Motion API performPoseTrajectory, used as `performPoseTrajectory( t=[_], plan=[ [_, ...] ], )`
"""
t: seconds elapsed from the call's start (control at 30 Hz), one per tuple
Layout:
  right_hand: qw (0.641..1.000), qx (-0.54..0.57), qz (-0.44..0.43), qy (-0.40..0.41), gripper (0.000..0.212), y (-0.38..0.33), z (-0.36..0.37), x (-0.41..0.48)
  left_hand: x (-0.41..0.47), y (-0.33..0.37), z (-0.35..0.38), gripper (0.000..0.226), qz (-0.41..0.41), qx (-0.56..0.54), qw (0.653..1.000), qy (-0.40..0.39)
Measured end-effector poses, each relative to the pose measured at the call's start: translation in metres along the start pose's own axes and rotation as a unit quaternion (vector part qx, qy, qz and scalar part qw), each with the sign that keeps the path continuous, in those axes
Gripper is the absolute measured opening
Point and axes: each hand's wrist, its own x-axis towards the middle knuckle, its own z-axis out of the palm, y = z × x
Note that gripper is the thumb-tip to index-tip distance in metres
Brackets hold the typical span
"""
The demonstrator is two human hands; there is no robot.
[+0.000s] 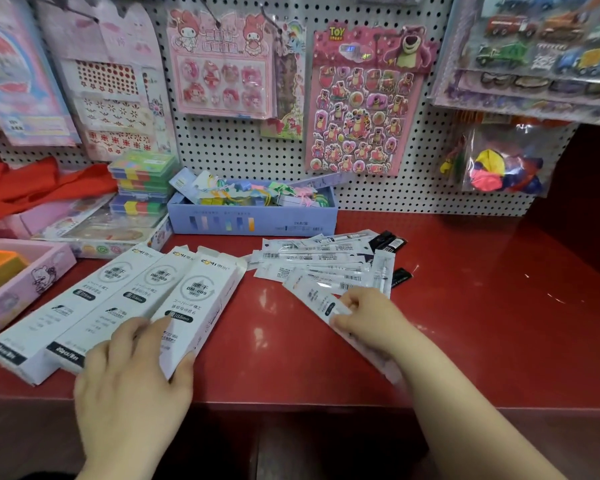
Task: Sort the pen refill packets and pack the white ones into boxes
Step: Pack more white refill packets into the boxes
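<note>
Three long white refill boxes lie side by side on the red shelf (465,306); the rightmost box (201,299) has its far flap open. My left hand (132,372) grips the near end of that box, thumb on its right side. A loose heap of white refill packets (319,261) lies right of the boxes, with black packets (387,241) at its far right edge. My right hand (368,317) pinches a white packet (316,296) that runs slanted from the heap toward the shelf's front.
A light-blue tray (253,220) of small stationery stands behind the heap. Pink boxes (25,282) and stacked colourful cases (141,181) sit at the left. Sticker sheets hang on the pegboard (239,147) behind. The shelf's front edge (291,405) runs just below my hands.
</note>
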Motion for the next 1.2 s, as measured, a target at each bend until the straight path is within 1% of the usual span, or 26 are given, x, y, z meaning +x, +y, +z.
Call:
performPoseTrajectory(
  t=[0.1,0.17,0.27,0.33,0.47,0.53,0.57,0.63,0.7,0.77,0.83,0.9,0.97,1.0,1.07,1.13,1.2],
  plan=[
    [0.995,-0.057,-0.043,0.072,0.015,-0.006,-0.016,0.016,-0.006,-0.001,-0.005,0.053,-0.032,-0.019,0.999,0.005],
    [0.987,-0.124,-0.08,0.069,0.009,-0.015,-0.022,0.032,-0.009,0.0,-0.009,0.055,-0.048,-0.029,0.998,-0.002],
    [0.961,-0.246,-0.125,0.011,0.029,-0.028,-0.014,0.056,-0.012,0.004,-0.013,0.055,-0.066,-0.047,0.997,-0.019],
    [0.95,-0.286,-0.123,-0.017,0.038,-0.031,-0.006,0.067,-0.012,0.005,-0.016,0.052,-0.063,-0.047,0.996,-0.03],
    [0.958,-0.264,-0.104,-0.025,0.043,-0.03,-0.003,0.078,-0.009,0.0,-0.019,0.049,-0.045,-0.037,0.997,-0.057],
    [0.961,-0.256,-0.104,-0.032,0.046,-0.028,-0.003,0.079,-0.009,-0.004,-0.018,0.044,-0.027,-0.039,0.998,-0.045],
    [0.961,-0.252,-0.104,-0.034,0.046,-0.027,-0.004,0.078,-0.011,-0.006,-0.016,0.045,-0.011,-0.032,0.999,-0.034],
    [0.961,-0.252,-0.104,-0.039,0.041,-0.025,-0.005,0.077,-0.013,-0.007,-0.014,0.052,0.019,-0.027,0.999,-0.011],
    [0.96,-0.254,-0.115,-0.023,0.031,-0.023,-0.006,0.076,-0.017,-0.006,-0.012,0.056,0.025,-0.031,0.999,0.009],
    [0.961,-0.238,-0.139,0.025,0.008,-0.021,-0.009,0.074,-0.018,-0.002,-0.011,0.057,0.024,-0.034,0.999,0.008],
    [0.969,-0.164,-0.156,0.094,0.015,-0.018,-0.016,0.071,-0.016,0.001,-0.01,0.058,0.032,-0.013,0.999,-0.007],
    [0.974,-0.033,-0.152,0.164,0.012,-0.015,-0.03,0.065,-0.01,0.005,-0.008,0.059,0.039,0.005,0.999,-0.024],
    [0.969,0.084,-0.128,0.196,0.011,-0.01,-0.047,0.054,-0.004,0.009,-0.006,0.054,0.048,0.014,0.998,-0.036],
    [0.967,0.116,-0.118,0.196,0.01,-0.005,-0.055,0.049,-0.002,0.011,-0.006,0.05,0.051,0.014,0.998,-0.039],
    [0.971,0.122,-0.096,0.179,0.017,0.006,-0.067,0.04,0.001,0.013,-0.005,0.045,0.043,0.004,0.998,-0.042],
    [0.981,0.114,-0.055,0.145,0.027,0.016,-0.074,0.033,0.003,0.015,-0.006,0.047,0.04,-0.005,0.998,-0.047],
    [0.985,0.128,-0.017,0.113,0.027,0.024,-0.079,0.027,0.004,0.014,-0.006,0.049,0.04,-0.014,0.998,-0.037]
  ],
)
